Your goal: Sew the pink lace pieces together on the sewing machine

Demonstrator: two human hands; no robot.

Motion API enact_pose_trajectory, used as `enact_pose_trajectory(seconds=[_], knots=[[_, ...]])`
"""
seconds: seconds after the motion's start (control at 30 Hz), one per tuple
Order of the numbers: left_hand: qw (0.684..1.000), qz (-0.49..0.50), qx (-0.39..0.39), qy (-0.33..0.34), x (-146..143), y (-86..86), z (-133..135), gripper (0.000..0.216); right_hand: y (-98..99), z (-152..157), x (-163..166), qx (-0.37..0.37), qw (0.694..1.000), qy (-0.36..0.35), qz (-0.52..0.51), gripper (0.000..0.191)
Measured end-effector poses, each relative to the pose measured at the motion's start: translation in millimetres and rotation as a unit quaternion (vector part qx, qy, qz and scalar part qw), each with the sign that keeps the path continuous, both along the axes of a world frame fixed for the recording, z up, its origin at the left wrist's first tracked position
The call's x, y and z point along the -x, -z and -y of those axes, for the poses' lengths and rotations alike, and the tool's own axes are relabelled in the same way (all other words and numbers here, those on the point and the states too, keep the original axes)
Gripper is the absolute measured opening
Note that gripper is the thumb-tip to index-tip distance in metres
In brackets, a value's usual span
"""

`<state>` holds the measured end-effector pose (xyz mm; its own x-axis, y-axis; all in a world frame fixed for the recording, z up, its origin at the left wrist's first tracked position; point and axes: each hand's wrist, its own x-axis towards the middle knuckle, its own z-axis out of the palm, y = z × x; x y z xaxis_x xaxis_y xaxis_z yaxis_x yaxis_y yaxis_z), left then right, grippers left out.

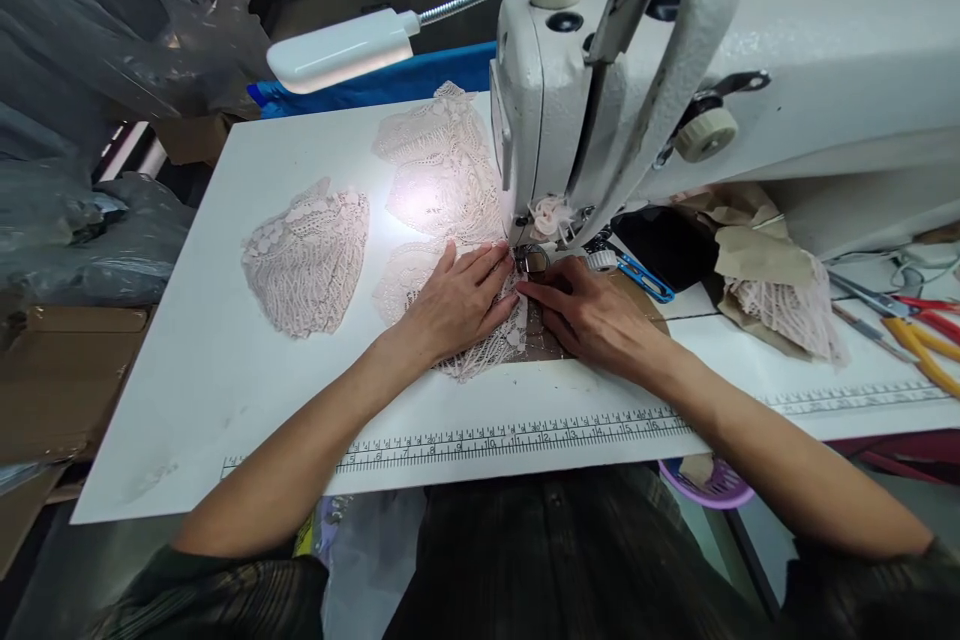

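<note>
My left hand [469,295] lies palm down with fingers spread over a pale pink lace piece [480,360], pressing it to the table beside the presser foot [534,260]. At the right edge of that lace, my right hand [592,315] has its fingers bent and drawn together, the fingertips on the edge just in front of the foot. The white sewing machine [525,90] stands over both hands, and its needle is too small to make out. Part of the lace is hidden under my left hand. A brown plate [551,340] shows below my right fingers.
More lace pieces [442,185] lie behind my left hand, and a separate lace piece [307,260] is farther left. A lamp [341,50] shines from above. To the right are a blue-handled tool [645,275], yellow-handled scissors [922,350] and bundled lace [787,310]. A printed ruler [487,445] runs along the front.
</note>
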<state>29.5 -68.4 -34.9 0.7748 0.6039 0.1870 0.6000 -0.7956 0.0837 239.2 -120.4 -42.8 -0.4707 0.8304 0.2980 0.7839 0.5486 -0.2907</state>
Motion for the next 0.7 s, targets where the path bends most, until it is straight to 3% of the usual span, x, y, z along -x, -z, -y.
enact_pose_trajectory(seconds=[0.2,0.3,0.4,0.53,0.7], knots=[[0.997,0.01,-0.012,-0.076,-9,1.8,9,0.046,-3.5,-6,-3,-0.012,0.999,0.0,0.033,0.036],[0.997,0.02,0.001,-0.076,-8,2.9,8,0.046,-1.9,-7,-12,0.02,0.999,0.01,-0.039,0.033],[0.997,0.05,-0.006,-0.059,-2,3.5,5,0.045,-2.7,-7,-21,0.042,0.987,0.072,-0.134,0.022],[0.991,0.119,-0.054,0.001,7,0.0,2,0.034,-5.0,-6,-24,0.046,0.975,0.115,-0.186,0.011],[0.98,0.12,-0.028,0.159,12,-7.0,5,0.02,-3.4,-6,-20,0.039,0.976,0.102,-0.19,0.018]])
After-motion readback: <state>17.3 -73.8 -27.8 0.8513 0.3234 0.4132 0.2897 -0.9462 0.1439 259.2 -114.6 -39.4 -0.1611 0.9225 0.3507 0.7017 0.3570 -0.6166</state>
